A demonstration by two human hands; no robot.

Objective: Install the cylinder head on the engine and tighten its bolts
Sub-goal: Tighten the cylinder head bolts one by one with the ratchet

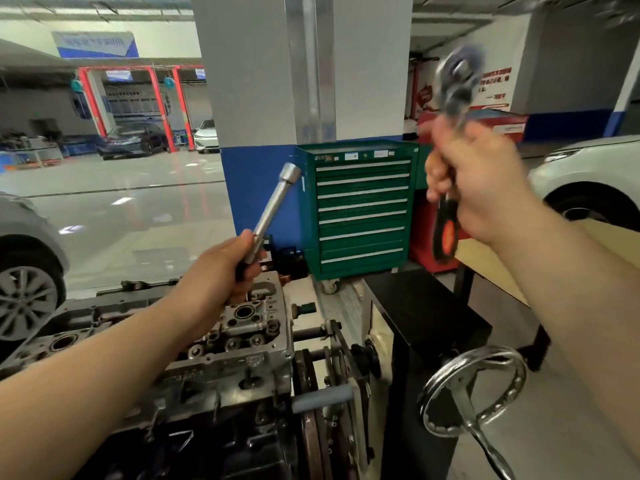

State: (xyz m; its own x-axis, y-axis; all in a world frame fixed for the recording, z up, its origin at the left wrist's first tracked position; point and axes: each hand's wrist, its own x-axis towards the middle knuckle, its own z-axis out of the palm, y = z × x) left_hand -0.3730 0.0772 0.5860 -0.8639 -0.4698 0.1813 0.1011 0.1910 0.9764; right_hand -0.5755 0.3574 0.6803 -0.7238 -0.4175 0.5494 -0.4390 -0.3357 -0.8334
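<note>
A person stands over an engine mounted on a workshop stand, both bare forearms reaching into view. The left hand (227,268) is curled around the lower end of a long silver socket extension (273,207), which tilts up and to the right, its wider socket end uppermost and free of everything; the bottom tip of the bar is hidden inside the fist. The right hand (474,178) is raised well above the engine and wraps a ratchet wrench (450,140) by the middle, the black-and-orange grip hanging below the fingers and the round metal head above them. That hand and the ratchet head are smeared by motion blur, so the head's details cannot be made out.

The cylinder head (242,327) sits on top of the engine block (214,427), directly below the left hand, with round bores and bolt holes open to view; its left part runs off behind the left forearm, and whether bolts sit in the holes is hard to tell. The block's lower half is dark and cut off by the frame's bottom edge.

To the right, the stand's chrome handwheel (472,389) is partly cropped. Behind stand a green drawer tool cabinet (362,209), a white-and-blue pillar (263,98), and a white car (588,181) half out of frame.
</note>
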